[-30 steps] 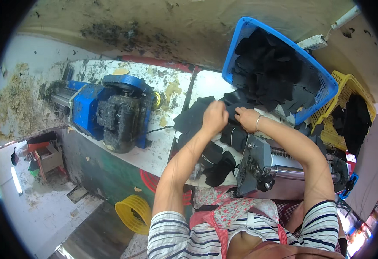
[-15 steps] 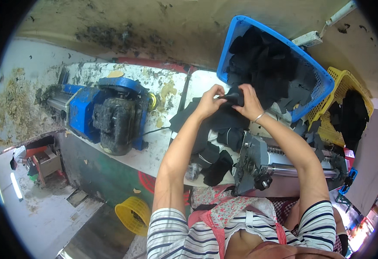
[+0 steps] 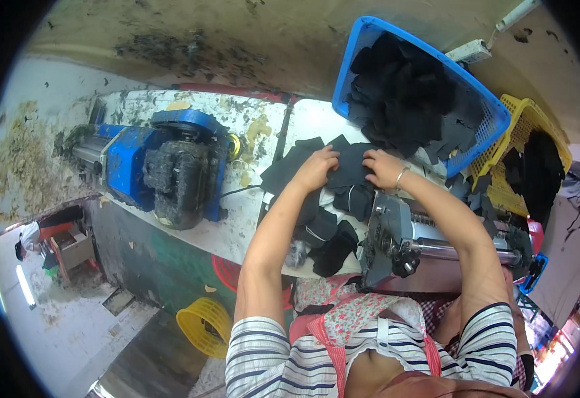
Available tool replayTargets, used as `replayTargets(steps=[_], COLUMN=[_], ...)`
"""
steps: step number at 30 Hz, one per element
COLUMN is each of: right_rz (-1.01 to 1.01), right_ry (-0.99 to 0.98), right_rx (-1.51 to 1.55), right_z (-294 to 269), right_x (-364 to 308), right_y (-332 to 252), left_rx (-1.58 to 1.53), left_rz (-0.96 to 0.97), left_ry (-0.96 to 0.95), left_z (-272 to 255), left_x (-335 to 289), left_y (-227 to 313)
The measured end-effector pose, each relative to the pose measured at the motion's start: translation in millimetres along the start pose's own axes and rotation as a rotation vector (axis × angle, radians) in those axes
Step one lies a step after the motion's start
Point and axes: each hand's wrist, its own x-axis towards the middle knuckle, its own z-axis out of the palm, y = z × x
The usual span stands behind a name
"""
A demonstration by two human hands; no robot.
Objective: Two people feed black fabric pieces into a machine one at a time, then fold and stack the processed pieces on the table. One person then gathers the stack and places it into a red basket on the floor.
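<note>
A black fabric piece (image 3: 352, 170) lies flat on top of a loose pile of dark cut pieces on the white table. My left hand (image 3: 316, 168) rests at its left edge, the fingers slightly bent and apart. At the right edge, my right hand (image 3: 385, 170), with a bracelet at the wrist, touches the cloth with fingers and thumb spread. More black pieces (image 3: 335, 249) with pale edges lie below my hands. Beneath my right forearm stands a machine with a metal roller (image 3: 446, 248), its gear end close to the pile.
A blue basket (image 3: 355, 46) heaped with black pieces stands beyond my right hand, a yellow basket (image 3: 517, 119) beside it. To the left sits a grimy blue machine with a motor (image 3: 177, 176). Lower down are a yellow basket (image 3: 200, 325) and a red one (image 3: 226, 273).
My hands have moved apart and slightly down. The black piece, pinched and folded up between them before, now lies flat on the pile.
</note>
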Motion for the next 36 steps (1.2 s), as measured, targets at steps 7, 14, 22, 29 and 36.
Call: replayTargets(steps=[7, 14, 22, 29, 36], right_rz=[0.248, 0.496, 0.538, 0.95, 0.931], right_ry=[0.303, 0.708, 0.077, -0.289, 0.624], right_rx=[0.387, 0.652, 1.236, 0.331, 0.029], right_z=[-44, -140, -127, 94, 187], right_x=[-36, -145, -248, -234, -193], right_y=[-1, -57, -190, -224, -206], left_rx=[0.021, -0.29, 0.019, 0.078, -0.021], left_rz=[-0.162, -0.464, -0.506, -0.613, -0.681], left_ry=[0.323, 0.39, 0.155, 0.15, 0.189], left_z=[-21, 18, 93, 112, 124], left_x=[-26, -147, -217, -210, -213], left_y=[29, 125, 171, 168, 165])
